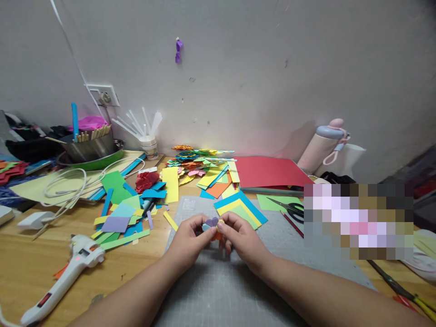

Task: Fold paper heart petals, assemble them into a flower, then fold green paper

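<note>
Two-handed, holds a small paper piece (211,221) of lilac, pale blue, yellow and orange parts just above the grey cutting mat (211,290). Pinches the lilac and pale blue side with the left grip (190,234), thumb laid along the front. Presses the yellow part under the other thumb, with the right grip (243,236) closed on the same piece and its lower fingers blurred beneath. Cannot make out the joins between the parts.

Has, just beyond both grips, a fanned stack of blue, yellow and green sheets (238,209) on the mat. Has to the right of that a green sheet (269,206), with black-handled scissors (290,206) lying partly across it and a dark red pencil (292,224) just beside.

Shows at left, on the wooden surface (136,261), a loose heap of coloured paper scraps (117,222), a crumpled red paper flower (146,180) behind it and a white glue gun (63,281) nearer.

Includes, farther back, a pile of many-coloured paper flowers (190,163), a large red sheet (269,172) to its right and a tilted pink bottle (313,154). Shows toward the back left a paper cup (149,147) of white sticks and a metal bowl (93,150) of wooden sticks. Cannot make out anything behind the pixelated patch at right.
</note>
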{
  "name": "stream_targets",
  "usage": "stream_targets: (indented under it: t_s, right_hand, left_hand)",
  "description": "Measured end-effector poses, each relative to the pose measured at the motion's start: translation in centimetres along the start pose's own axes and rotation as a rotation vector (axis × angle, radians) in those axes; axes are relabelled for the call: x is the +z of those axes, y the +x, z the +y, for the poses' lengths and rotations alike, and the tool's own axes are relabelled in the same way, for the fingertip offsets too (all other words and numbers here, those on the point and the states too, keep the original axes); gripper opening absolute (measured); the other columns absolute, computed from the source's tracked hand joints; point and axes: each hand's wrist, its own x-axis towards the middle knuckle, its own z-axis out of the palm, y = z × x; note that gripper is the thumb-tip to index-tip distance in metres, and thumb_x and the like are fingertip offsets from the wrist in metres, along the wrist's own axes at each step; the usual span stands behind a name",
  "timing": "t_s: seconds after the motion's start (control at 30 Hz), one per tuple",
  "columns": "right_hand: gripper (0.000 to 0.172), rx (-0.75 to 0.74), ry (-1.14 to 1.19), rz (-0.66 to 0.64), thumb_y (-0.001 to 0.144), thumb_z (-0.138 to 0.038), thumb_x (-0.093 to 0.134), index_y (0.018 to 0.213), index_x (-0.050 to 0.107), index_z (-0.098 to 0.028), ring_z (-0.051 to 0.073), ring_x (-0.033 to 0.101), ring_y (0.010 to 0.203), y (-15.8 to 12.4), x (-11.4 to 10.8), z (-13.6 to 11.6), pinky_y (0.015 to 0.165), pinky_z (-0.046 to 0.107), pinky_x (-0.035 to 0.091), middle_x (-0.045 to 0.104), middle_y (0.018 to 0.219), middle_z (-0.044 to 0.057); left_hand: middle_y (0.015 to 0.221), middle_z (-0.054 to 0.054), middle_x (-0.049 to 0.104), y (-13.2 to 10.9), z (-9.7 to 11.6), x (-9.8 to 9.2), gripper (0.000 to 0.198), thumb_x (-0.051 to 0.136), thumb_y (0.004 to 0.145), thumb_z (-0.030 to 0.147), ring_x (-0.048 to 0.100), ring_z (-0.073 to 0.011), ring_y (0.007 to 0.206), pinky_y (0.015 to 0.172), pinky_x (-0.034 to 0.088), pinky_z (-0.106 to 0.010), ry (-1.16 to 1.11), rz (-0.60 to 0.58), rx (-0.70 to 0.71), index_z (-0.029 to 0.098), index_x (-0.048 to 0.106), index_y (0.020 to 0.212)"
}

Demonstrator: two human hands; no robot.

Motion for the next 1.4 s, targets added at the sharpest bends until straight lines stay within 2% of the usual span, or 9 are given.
stream_targets:
  t_s: [0.23,0.4,0.8,1.07,1.17,1.27,1.4]
  right_hand:
    - [0.034,-0.013,0.010,0.022,0.079,-0.049,0.060,0.073,0.046,-0.018,0.008,0.049,0.046,0.05,0.08,0.33,0.040,0.018,0.036,0.053,0.059,-0.005]
    - [0.032,-0.022,-0.011,-0.019,0.079,-0.047,0.061,0.075,0.049,-0.018,0.006,0.046,0.043,-0.09,0.13,0.02,0.040,0.018,0.036,0.052,0.058,-0.006]
    - [0.034,-0.050,-0.020,0.032,0.078,-0.050,0.060,0.073,0.047,-0.019,0.007,0.045,0.043,-0.22,0.09,-0.18,0.042,0.019,0.035,0.052,0.055,-0.005]
    - [0.031,-0.051,-0.003,0.006,0.079,-0.046,0.061,0.074,0.047,-0.019,0.009,0.049,0.046,-0.29,0.17,-0.10,0.042,0.019,0.041,0.052,0.058,-0.005]
    - [0.033,-0.042,0.008,0.006,0.077,-0.047,0.063,0.074,0.046,-0.019,0.009,0.051,0.048,-0.36,0.27,-0.08,0.042,0.020,0.041,0.052,0.060,-0.005]
    - [0.032,-0.032,0.012,0.000,0.076,-0.046,0.064,0.079,0.047,-0.019,0.009,0.051,0.048,-0.41,0.34,-0.11,0.042,0.020,0.040,0.052,0.065,-0.005]
    - [0.030,-0.047,0.015,0.032,0.078,-0.045,0.062,0.087,0.046,-0.021,0.010,0.054,0.051,-0.39,0.25,-0.04,0.041,0.019,0.040,0.053,0.070,-0.004]
  left_hand:
    - [0.067,-0.001,0.059,0.04,-0.25,0.08,0.022,0.065,0.075,0.036,0.053,-0.0153,0.066,0.062,0.040,-0.025,-0.035,0.046,-0.021,0.015,0.059,0.071]
    - [0.073,0.000,0.057,-0.01,-0.28,0.07,0.020,0.066,0.074,0.035,0.053,-0.0148,0.070,0.065,0.041,-0.024,-0.138,0.102,0.028,0.017,0.058,0.075]
    - [0.072,-0.001,0.056,-0.04,0.11,0.05,0.023,0.064,0.075,0.038,0.053,-0.0160,0.071,0.065,0.041,-0.025,-0.086,0.039,0.025,0.015,0.060,0.076]
    - [0.071,0.000,0.056,0.06,0.18,0.00,0.019,0.068,0.073,0.031,0.052,-0.0144,0.071,0.068,0.040,-0.024,-0.160,0.088,0.049,0.015,0.061,0.066]
    - [0.074,0.000,0.057,-0.03,0.25,0.02,0.019,0.069,0.072,0.031,0.053,-0.0145,0.073,0.070,0.041,-0.024,-0.205,0.093,0.031,0.015,0.062,0.068]
    - [0.077,-0.001,0.058,-0.10,0.22,0.08,0.020,0.069,0.073,0.033,0.054,-0.0153,0.074,0.070,0.042,-0.025,-0.224,0.088,0.018,0.015,0.062,0.073]
    - [0.076,-0.003,0.058,-0.07,0.11,0.21,0.022,0.067,0.074,0.035,0.054,-0.0164,0.073,0.067,0.041,-0.025,-0.115,0.063,0.017,0.014,0.061,0.072]
